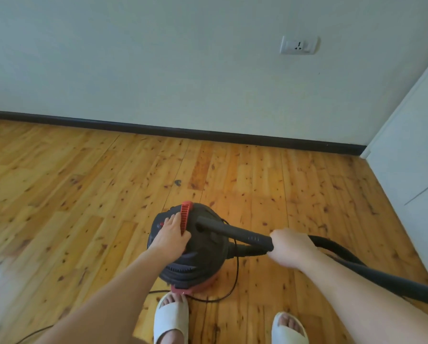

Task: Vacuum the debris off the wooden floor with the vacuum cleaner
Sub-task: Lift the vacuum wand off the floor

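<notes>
Left hand (170, 235), fingers straight, rests on black-and-red drum vacuum cleaner (203, 256), probably reaching its switch; right hand (291, 247) clamps black plastic wand (235, 232), ready for far dark debris speck (177, 182).

Black vacuum cleaner (190, 247) with red handle (185, 217), knotty honey-brown floor (84, 194), white slippers (170, 316)
</notes>
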Demonstrator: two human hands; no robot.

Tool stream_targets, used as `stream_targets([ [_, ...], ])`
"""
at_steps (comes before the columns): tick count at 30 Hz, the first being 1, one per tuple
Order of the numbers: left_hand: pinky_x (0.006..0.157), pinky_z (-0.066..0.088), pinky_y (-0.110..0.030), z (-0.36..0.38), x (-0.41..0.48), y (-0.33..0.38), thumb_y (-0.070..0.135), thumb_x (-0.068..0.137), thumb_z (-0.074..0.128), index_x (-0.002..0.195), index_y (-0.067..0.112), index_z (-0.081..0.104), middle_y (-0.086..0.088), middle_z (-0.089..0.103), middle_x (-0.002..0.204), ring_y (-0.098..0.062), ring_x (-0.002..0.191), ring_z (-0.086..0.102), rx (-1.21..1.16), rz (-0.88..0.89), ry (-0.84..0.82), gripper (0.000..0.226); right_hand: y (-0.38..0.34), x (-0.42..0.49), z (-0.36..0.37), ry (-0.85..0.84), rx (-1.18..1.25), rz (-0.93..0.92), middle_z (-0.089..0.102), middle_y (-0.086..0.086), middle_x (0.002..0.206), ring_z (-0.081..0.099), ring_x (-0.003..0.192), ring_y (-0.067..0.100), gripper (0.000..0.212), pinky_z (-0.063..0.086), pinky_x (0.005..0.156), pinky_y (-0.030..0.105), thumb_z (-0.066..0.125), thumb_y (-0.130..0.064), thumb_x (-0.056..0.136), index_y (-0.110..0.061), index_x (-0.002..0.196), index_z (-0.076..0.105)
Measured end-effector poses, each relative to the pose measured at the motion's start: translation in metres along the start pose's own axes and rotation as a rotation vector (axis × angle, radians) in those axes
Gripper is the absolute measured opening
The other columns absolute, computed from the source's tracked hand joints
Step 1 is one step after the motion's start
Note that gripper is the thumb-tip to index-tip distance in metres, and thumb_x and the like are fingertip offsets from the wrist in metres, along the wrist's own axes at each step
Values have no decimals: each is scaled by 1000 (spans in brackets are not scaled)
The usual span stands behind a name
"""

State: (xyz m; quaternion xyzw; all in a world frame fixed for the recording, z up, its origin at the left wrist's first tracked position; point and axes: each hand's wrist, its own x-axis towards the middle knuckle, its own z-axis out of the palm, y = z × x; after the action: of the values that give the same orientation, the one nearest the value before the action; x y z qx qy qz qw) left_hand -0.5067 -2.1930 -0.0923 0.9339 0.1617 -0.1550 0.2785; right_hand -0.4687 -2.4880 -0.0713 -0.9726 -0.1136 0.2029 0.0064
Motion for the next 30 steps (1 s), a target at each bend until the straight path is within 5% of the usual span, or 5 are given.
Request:
stream_targets([
  [10, 123, 25, -54, 34, -22, 2, 31, 107, 40, 150, 8, 28, -26, 10, 165, -44, 153, 7, 21, -157, 124, 50, -44, 22, 24, 19, 60, -27, 62, -4, 92, 64, 78, 16, 23, 46, 57, 23, 66, -37, 95, -23, 112, 62],
  [18, 119, 13, -71, 42, -16, 5, 8, 107, 34, 125, 3, 62, -25, 32, 141, -70, 140, 11, 257, -103, 123, 34, -73, 55, 11, 22, 23, -84, 58, -3, 90, 63, 76, 16, 23, 53, 62, 24, 69, -37, 95, -22, 108, 57],
  [24, 117, 13, -74, 37, -13, 6, 5, 105, 38, 125, 5, 62, -27, 31, 141, -72, 137, 13, 482, -84, 68, 31, -97, 67, 10, 77, -2, -133, 59, 0, 94, 59, 71, 15, 40, 42, 50, 22, 69, -27, 97, -17, 132, 51],
  [27, 118, 15, -73, 35, -12, 2, 5, 105, 42, 134, 6, 56, -28, 25, 147, -72, 139, 9, 469, -84, 64, 33, -71, 54, 10, 101, -4, -180, 64, 1, 109, 66, 81, 16, 61, 59, 65, 26, 72, -27, 94, -21, 145, 40],
  [30, 118, 22, -67, 35, -9, -2, 8, 106, 42, 140, 7, 51, -27, 21, 151, -71, 140, 5, 397, -73, 57, 36, -32, 34, 10, 41, -66, -77, 65, -1, 111, 67, 88, 15, 44, 59, 72, 26, 66, -32, 97, -20, 137, 52],
])
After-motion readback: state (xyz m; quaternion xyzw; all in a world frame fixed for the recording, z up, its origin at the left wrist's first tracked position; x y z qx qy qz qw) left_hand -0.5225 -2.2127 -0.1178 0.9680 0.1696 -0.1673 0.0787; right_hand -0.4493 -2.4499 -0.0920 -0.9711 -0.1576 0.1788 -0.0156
